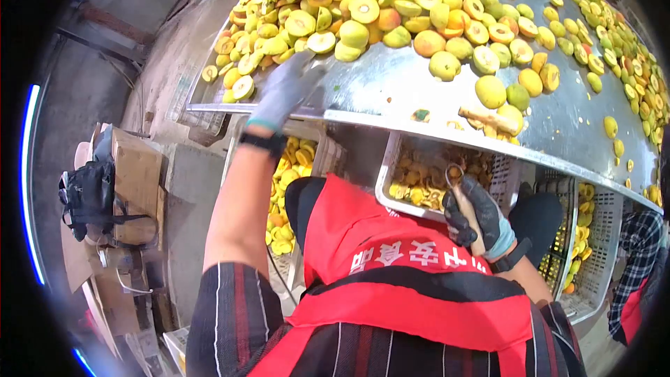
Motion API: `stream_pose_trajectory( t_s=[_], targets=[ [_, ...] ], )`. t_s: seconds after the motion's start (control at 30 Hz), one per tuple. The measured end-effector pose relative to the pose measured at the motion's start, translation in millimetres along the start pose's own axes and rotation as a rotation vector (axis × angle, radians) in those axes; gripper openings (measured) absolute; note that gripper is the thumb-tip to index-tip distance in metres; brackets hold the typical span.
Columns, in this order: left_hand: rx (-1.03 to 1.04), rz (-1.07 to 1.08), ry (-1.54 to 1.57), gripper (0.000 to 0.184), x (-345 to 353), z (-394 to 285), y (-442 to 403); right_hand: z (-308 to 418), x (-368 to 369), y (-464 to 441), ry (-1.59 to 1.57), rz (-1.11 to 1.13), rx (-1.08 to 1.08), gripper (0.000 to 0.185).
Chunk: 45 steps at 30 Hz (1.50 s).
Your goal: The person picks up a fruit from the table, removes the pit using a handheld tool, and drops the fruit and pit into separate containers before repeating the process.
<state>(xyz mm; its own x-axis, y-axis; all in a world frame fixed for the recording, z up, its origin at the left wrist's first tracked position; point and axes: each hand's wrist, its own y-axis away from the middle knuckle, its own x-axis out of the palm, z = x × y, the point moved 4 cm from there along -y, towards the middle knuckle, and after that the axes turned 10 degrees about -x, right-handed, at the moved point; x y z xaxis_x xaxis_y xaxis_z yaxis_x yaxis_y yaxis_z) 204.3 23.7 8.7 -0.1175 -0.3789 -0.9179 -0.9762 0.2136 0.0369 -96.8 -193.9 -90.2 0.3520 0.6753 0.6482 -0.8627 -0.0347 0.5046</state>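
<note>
My left hand (285, 91), in a grey glove, reaches over the front edge of the metal table (377, 87). Its fingers are stretched out, slightly blurred, beside a heap of halved yellow peaches (300, 23); I see nothing held in them. Down by my lap, my right hand (481, 218), in a grey and black glove, is closed around the wooden handle of a pitting spoon (469, 215). The tool's small ring-shaped metal end points up, above a white crate (386, 185) holding brownish-yellow scraps.
A pale wooden handle (488, 119) lies by peaches at the table edge. Crates of peach pieces (285, 185) stand under the table on the left and right. Cardboard boxes (136, 164) with a black bag (91, 192) are at left. Another person's checked sleeve (634, 251) shows at right.
</note>
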Motion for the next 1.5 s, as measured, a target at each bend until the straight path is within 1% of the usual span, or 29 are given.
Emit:
stream_pose_trajectory(
  t_s=[0.07, 0.1, 0.17, 0.2, 0.27, 0.33, 0.4, 0.43, 0.47, 0.53, 0.57, 0.6, 0.67, 0.7, 0.73, 0.77, 0.8, 0.83, 0.87, 0.93, 0.97, 1.03, 1.07, 1.17, 1.23, 1.27, 1.33, 1.37, 1.5],
  targets=[
    [0.162, -0.123, -0.069, 0.056, 20, -34, -40, 8, 3, 5, -0.088, 0.043, 0.044, 0.039],
    [0.172, -0.131, -0.058, 0.056, 31, -38, -63, 11, 4, 6, -0.084, 0.073, 0.035, 0.038],
    [0.417, -0.157, -0.154, 0.062, 42, -71, -80, 14, 2, 5, -0.094, 0.083, 0.011, 0.037],
    [0.239, 0.003, -0.182, 0.065, 57, -73, -88, 14, -1, 5, -0.112, 0.095, 0.007, 0.037],
    [0.129, 0.048, -0.307, 0.059, 62, -84, -87, 11, -7, 3, -0.107, 0.128, 0.022, 0.037],
    [0.436, -0.176, -0.253, 0.051, 89, -68, -76, 10, -4, 0, -0.189, 0.112, 0.043, 0.036],
    [0.261, -0.126, -0.344, 0.048, 84, -80, -53, 7, -1, -1, -0.145, 0.129, 0.02, 0.037],
    [0.199, -0.064, -0.407, 0.045, 83, -83, -45, 4, -2, -2, -0.155, 0.091, 0.062, 0.036],
    [0.259, -0.048, -0.386, 0.038, 71, -87, -24, 0, -4, -3, -0.161, 0.049, 0.103, 0.036],
    [0.122, -0.06, -0.261, 0.025, 95, -80, -36, -3, -1, -2, -0.24, 0.067, 0.157, 0.034],
    [0.115, -0.064, -0.227, 0.023, 96, -80, -31, -3, 0, -3, -0.203, 0.062, 0.147, 0.034],
    [0.164, -0.056, -0.246, 0.027, 76, -87, -5, -3, 5, 0, -0.209, 0.032, 0.152, 0.035],
    [0.093, -0.006, -0.055, 0.05, 62, -81, 15, -6, 12, 0, -0.159, 0.078, 0.126, 0.034],
    [0.082, -0.02, 0.044, 0.053, 56, -78, 21, -4, 15, 4, -0.042, 0.03, 0.047, 0.034],
    [0.07, -0.029, 0.149, 0.055, 53, -75, 29, -6, 20, 7, -0.028, 0.023, 0.053, 0.034],
    [0.062, -0.028, 0.166, 0.055, 52, -73, 40, -6, 23, 10, -0.021, -0.025, 0.06, 0.034],
    [0.056, 0.081, 0.693, 0.055, 53, -70, 53, -6, 24, 12, -0.016, -0.07, 0.063, 0.033],
    [0.049, 0.192, 1.217, 0.055, 54, -67, 68, -10, 14, 9, -0.047, 0.026, 0.051, 0.033],
    [0.043, 0.19, 1.232, 0.055, 56, -63, 83, -10, 20, 12, -0.033, 0.018, 0.055, 0.033],
    [-0.031, 0.668, 1.921, 0.051, 71, -60, 118, -8, 36, 15, 0.057, 0.035, 0.013, 0.033],
    [-0.04, 0.729, 1.971, 0.048, 76, -53, 133, -8, 38, 15, 0.07, 0.032, 0.02, 0.033],
    [-0.075, 0.873, 2.034, 0.044, 87, -36, 156, -5, 42, 13, 0.342, 0.022, -0.078, 0.033],
    [-0.214, 0.884, 1.987, 0.044, 93, -29, 164, -6, 47, 13, 0.349, 0.023, -0.069, 0.033],
    [-0.297, 0.926, 1.987, 0.044, 105, -12, 181, -2, 66, 16, 0.449, -0.025, -0.096, 0.031],
    [-0.246, 0.894, 1.994, 0.043, 104, -4, 185, 4, 80, 15, 0.59, 0.029, -0.196, 0.029],
    [-0.252, 0.89, 2.002, 0.043, 102, -3, 186, 4, 85, 12, 0.595, 0.029, -0.188, 0.029],
    [-0.175, 0.777, 1.914, 0.043, 97, -2, 186, 9, 92, 7, 0.773, 0.043, -0.239, 0.028],
    [-0.149, 0.789, 1.923, 0.042, 100, -4, 184, 13, 97, 7, 0.834, 0.09, -0.243, 0.03],
    [-0.067, 0.754, 1.889, 0.044, 99, -9, 188, 14, 119, 10, 0.827, 0.12, -0.224, 0.029]
  ],
)
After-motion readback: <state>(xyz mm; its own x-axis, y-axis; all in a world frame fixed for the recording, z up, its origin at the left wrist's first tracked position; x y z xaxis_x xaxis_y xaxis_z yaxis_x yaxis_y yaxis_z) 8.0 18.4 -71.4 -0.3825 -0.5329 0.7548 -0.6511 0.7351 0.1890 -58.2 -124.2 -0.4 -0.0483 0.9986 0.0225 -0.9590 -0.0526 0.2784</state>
